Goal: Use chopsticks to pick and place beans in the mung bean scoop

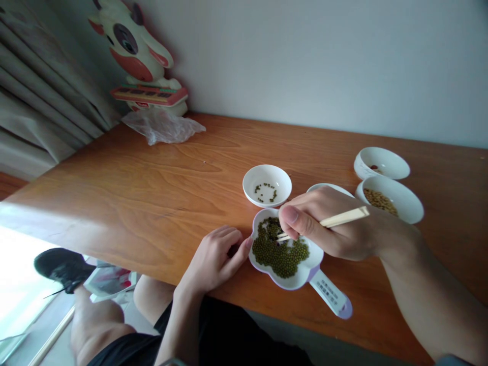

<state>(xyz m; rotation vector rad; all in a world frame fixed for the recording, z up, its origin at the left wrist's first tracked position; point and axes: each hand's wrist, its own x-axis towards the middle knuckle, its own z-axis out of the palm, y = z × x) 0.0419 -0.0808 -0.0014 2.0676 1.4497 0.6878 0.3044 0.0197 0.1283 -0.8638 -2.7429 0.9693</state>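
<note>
My right hand [324, 221] is closed around a pair of wooden chopsticks [345, 217]. Their tips reach into green mung beans [284, 259] spread in a white, purple-edged, flower-shaped scoop [312, 254]. The scoop lies on the table with its printed handle [331, 294] pointing towards the lower right. On the table at the scoop's left side rests my left hand [219, 259], fingers loosely bent and apart, thumb tip touching the rim. Just behind the scoop stands a white bowl [267, 175] with some mung beans scattered on its bottom.
At the right stand a white bowl of tan grains [412, 206] and another bowl [396, 165] with a few small bits. My right hand partly covers a further white bowl [330, 186]. A cow-shaped toy keyboard [148, 94] and a clear plastic bag [163, 127] sit at the back left.
</note>
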